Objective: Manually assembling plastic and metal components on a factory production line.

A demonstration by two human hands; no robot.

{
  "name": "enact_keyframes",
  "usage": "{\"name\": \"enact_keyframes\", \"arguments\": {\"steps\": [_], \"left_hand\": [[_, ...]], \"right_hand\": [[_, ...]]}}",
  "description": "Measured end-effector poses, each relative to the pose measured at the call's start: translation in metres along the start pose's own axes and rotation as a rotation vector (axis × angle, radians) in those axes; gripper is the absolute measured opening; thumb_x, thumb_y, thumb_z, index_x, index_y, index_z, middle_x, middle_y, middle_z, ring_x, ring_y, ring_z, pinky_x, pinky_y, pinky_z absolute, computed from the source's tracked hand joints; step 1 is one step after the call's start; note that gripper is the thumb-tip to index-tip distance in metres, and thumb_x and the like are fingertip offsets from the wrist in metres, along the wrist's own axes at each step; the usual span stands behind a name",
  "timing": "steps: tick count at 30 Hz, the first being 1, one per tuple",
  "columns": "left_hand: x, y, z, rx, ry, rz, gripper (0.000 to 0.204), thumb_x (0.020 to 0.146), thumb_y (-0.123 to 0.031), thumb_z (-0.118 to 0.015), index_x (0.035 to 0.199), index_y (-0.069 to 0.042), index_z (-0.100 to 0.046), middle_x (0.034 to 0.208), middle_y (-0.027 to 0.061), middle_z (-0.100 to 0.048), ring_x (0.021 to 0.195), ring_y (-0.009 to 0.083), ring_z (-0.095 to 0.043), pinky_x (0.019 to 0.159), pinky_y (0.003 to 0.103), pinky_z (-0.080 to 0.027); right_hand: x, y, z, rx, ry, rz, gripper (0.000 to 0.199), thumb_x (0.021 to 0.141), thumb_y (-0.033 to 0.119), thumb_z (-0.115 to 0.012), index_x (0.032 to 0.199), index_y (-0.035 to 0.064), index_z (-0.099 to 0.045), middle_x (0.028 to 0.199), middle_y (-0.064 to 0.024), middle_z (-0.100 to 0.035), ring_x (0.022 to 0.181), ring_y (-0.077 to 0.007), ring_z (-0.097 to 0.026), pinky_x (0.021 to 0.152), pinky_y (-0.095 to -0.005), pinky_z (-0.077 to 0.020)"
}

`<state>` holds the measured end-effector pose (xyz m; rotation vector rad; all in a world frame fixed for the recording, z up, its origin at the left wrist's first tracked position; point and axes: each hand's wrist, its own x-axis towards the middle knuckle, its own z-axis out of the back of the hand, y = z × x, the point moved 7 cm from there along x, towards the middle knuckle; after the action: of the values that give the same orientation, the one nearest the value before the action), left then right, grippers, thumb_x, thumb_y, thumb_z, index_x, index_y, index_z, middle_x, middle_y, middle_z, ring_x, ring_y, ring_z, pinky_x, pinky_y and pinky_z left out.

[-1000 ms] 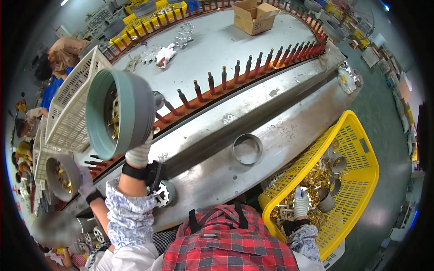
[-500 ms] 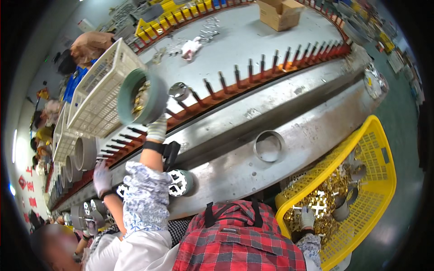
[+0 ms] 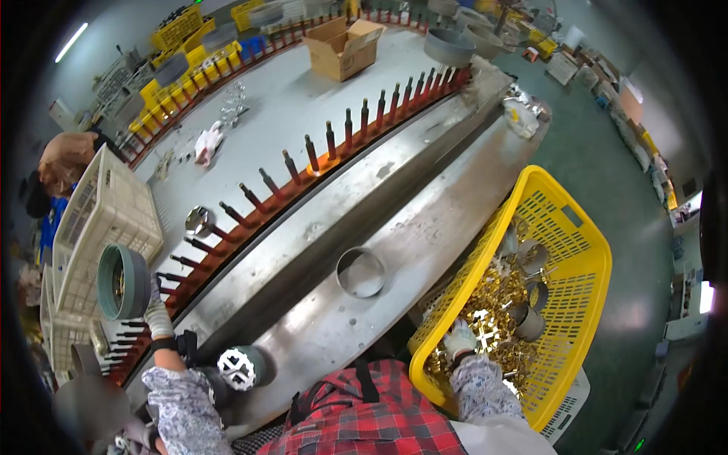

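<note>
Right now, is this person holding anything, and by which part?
The left hand holds a grey-green ring-shaped drum by its lower rim. The right hand is down among brass parts in the yellow basket; its hold cannot be told.

Single view, taken from a head-worn wide fisheye camera and directed steeply downward over the wearer's chest. The red plaid shirt [image 3: 364, 417] is seen at the lower edge, very near the lens. Both forearms are seen entering from below: the left hand [image 3: 158, 318] at lower left, the right hand [image 3: 459, 340] at lower right inside the yellow basket [image 3: 584, 250]. The curved metal workbench [image 3: 425, 220] is spanned across the middle distance. Straight edges are bent toward the dark circular rim. No second view is provided.
</note>
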<state>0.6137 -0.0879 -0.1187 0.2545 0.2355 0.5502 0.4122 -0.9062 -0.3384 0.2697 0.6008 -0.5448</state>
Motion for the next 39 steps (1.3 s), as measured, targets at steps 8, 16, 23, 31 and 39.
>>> {"name": "enact_keyframes", "arguments": {"steps": [8, 16, 23, 31, 39], "left_hand": [[-0.145, -0.08, 0.025, -1.377, -0.558, -0.036, 0.035, 0.094, -0.005, -0.054, 0.128, 0.001, -0.054, 0.132, 0.0126, -0.055, 0.119, 0.0247, -0.053, 0.105, 0.035, -0.038], [-0.28, -0.39, 0.009, -0.548, 0.471, -1.084, 0.056, 0.086, -0.002, -0.054, 0.139, -0.009, -0.041, 0.146, 0.0221, -0.037, 0.12, 0.0405, -0.05, 0.099, 0.041, -0.045], [-0.266, -0.466, -0.051, -0.473, 0.622, -0.983, 0.071, 0.081, 0.005, -0.055, 0.147, -0.011, -0.031, 0.146, 0.0216, -0.037, 0.132, 0.0344, -0.041, 0.111, 0.037, -0.035], [-0.229, -0.35, -0.078, -0.433, 0.336, -0.849, 0.04, 0.082, -0.004, -0.057, 0.123, -0.006, -0.054, 0.12, 0.0186, -0.056, 0.106, 0.0395, -0.057, 0.09, 0.045, -0.048], [-0.313, -0.312, 0.015, -1.653, 1.15, 0.009, 0.047, 0.098, -0.025, -0.057, 0.138, -0.004, -0.046, 0.111, 0.0127, -0.063, 0.084, 0.0156, -0.065, 0.076, 0.028, -0.053]], "right_hand": [[0.065, 0.047, -0.048, 0.104, 0.471, 0.487, 0.045, 0.096, 0.037, -0.048, 0.131, 0.0095, -0.054, 0.138, -0.014, -0.053, 0.124, -0.0276, -0.053, 0.101, -0.0369, -0.0444], [0.033, 0.073, -0.013, 0.192, 0.436, 0.505, 0.048, 0.093, 0.041, -0.053, 0.127, 0.0071, -0.059, 0.131, -0.0144, -0.059, 0.12, -0.0319, -0.056, 0.101, -0.0391, -0.0453], [0.018, -0.007, 0.026, 0.376, 0.078, 0.081, 0.036, 0.077, 0.022, -0.077, 0.1, 0.002, -0.057, 0.084, -0.0134, -0.064, 0.078, -0.0247, -0.061, 0.073, -0.0358, -0.0503], [-0.048, 0.03, 0.174, 1.82, 0.174, 0.157, 0.038, 0.086, 0.021, -0.07, 0.118, 0.005, -0.056, 0.104, -0.0097, -0.064, 0.093, -0.0191, -0.064, 0.081, -0.0317, -0.0551], [-0.083, 0.221, 0.092, 1.953, 1.386, -0.073, 0.086, 0.082, 0.074, -0.05, 0.129, 0.002, -0.053, 0.117, -0.0156, -0.064, 0.105, -0.0365, -0.061, 0.09, -0.0504, -0.0512]]}}
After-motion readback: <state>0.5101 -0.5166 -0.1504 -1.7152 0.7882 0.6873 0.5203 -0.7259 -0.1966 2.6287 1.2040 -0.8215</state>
